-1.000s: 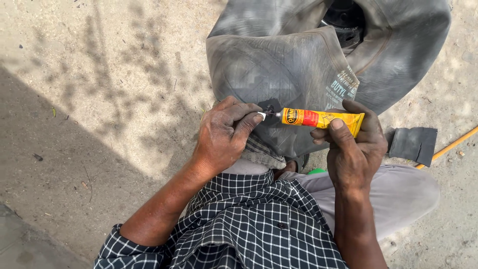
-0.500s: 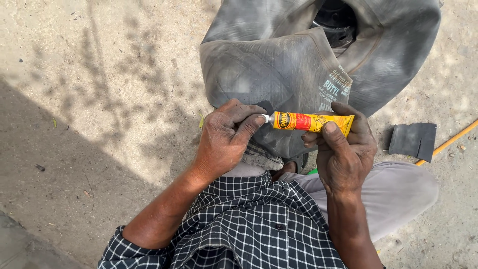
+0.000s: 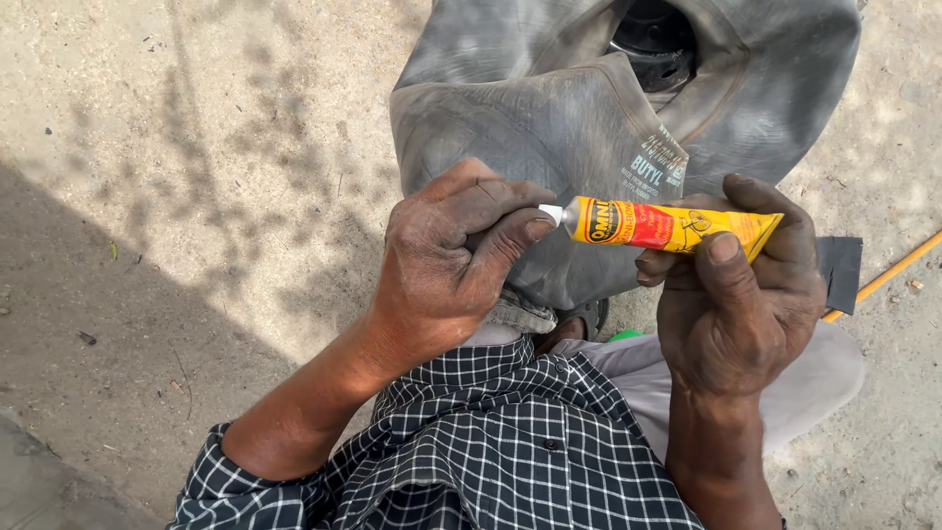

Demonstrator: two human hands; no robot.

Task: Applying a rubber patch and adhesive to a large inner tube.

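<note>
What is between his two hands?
In the head view, a yellow tube spans left hand to right hand, grey rubber inner tube behind.

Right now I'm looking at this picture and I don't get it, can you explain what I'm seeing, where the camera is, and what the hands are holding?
There is no machine here: a person is working with two bare hands, and the single picture comes from a camera worn on their head, looking down. That is why you see their checked black-and-white shirt at the bottom and both forearms reaching away from you.

The right hand grips a small yellow and red squeeze tube by its body. The left hand pinches the tube's white nozzle end between thumb and fingers; whether a cap is there cannot be told.

Behind the hands lies a large grey rubber inner tube, folded and limp, on sunlit concrete ground. At the right sit a small dark rubber patch and a thin yellow rod.
</note>
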